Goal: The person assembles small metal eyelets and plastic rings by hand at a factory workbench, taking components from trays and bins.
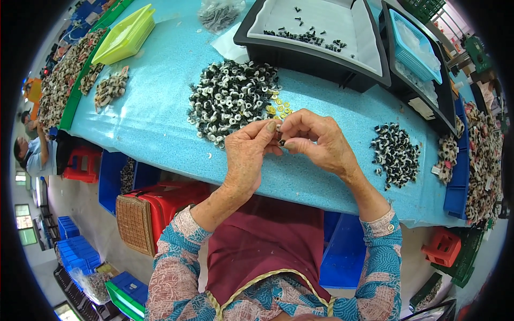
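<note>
My left hand [245, 152] and my right hand [324, 142] meet over the near part of the table, fingertips almost touching. Between them is a small black piece [282, 142], pinched by my right thumb and fingers. The left thumb and fingers are closed too, but what they grip is hidden. Just beyond my hands lie several small yellow rings [279, 105]. They edge a large heap of small black parts with white rings [230, 99]. A smaller heap of similar black-and-white parts [396, 155] sits to the right of my right hand.
A black tray with white lining [321, 59] holds loose black pieces at the back. Beside it stands a light-blue basket [415, 48]. Yellow-green basket [126, 35] and spotted plush pieces [112, 86] lie at left; a blue bin [458, 176] borders the right.
</note>
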`<state>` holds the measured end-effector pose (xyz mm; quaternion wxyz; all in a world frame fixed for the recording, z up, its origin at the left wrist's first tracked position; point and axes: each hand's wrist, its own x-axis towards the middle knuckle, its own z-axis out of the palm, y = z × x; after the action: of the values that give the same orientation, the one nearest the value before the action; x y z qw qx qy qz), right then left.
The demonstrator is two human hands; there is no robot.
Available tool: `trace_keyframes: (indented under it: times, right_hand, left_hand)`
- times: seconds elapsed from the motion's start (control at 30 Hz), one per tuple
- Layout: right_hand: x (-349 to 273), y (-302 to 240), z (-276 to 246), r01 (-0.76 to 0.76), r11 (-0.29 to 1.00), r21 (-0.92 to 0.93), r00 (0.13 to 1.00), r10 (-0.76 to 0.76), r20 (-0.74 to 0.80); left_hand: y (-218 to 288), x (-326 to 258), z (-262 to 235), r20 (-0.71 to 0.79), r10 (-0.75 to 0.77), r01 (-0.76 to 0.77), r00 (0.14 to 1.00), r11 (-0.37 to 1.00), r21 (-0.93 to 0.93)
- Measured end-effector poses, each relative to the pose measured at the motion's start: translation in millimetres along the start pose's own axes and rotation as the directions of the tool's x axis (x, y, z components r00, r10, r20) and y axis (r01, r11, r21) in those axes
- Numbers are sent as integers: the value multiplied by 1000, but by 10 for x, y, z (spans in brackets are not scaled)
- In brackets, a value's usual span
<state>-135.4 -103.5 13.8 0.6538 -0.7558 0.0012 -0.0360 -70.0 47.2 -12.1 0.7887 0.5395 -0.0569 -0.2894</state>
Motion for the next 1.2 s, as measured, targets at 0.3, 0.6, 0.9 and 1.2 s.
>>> trace_keyframes:
  times: [0.3, 0.6, 0.9, 1.2]
  right_hand:
    - [29, 61, -22, 53, 992, -111, 992, -65, -109]
    - [34, 56, -85, -20, 999, -36, 995, 17, -95]
    - [38, 53, -164, -3, 1000, 29, 1000, 2, 18]
    - [15, 37, -252, -45, 984, 173, 999, 44, 7]
  left_hand:
    - [-63, -7, 29, 8, -15, 16, 1000, 997, -82]
    - [-69, -4, 21, 80, -69, 86, 994, 968, -237]
    - [-40, 87, -71, 186, -104, 132, 977, 980, -149]
    - [-65, 101, -94, 341, -184, 308, 922, 881, -359]
